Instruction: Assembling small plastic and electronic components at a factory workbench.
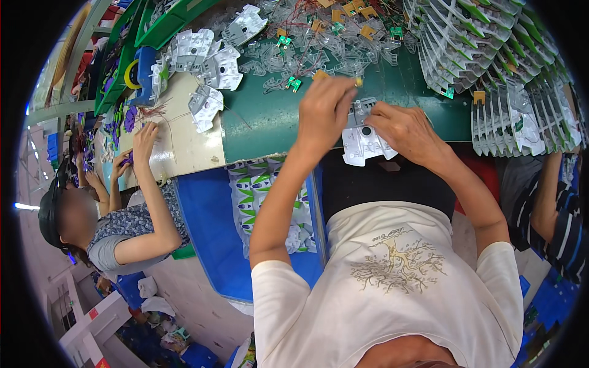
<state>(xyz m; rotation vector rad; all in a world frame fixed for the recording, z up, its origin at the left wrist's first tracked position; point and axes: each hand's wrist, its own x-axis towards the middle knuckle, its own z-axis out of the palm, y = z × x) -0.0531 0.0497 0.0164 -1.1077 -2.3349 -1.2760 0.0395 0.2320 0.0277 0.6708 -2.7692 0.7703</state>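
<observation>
My left hand (pixel 324 111) is raised over the green work surface with its fingers pinched together and partly blurred. A small yellow piece (pixel 358 81) shows at its fingertips; its kind is too small to make out. Just to the right, my right hand (pixel 406 130) grips a silver-grey plastic shell (pixel 362 147) with a round dark hole, at the table's near edge. Thumb and fingers lie over the shell's right side and hide part of it. Beyond my hands lies a heap of clear plastic parts (pixel 343 49), with a green circuit board (pixel 293 83) near its edge.
Stacked silver-and-green shells (pixel 454 49) stand at the right. Loose silver shells (pixel 205 107) lie at the left, near a blue tape dispenser (pixel 145 73) and a green bin (pixel 165 24). A blue bin (pixel 215 245) hangs below the table edge. A co-worker (pixel 135 227) works at the left, another (pixel 552 214) at the right.
</observation>
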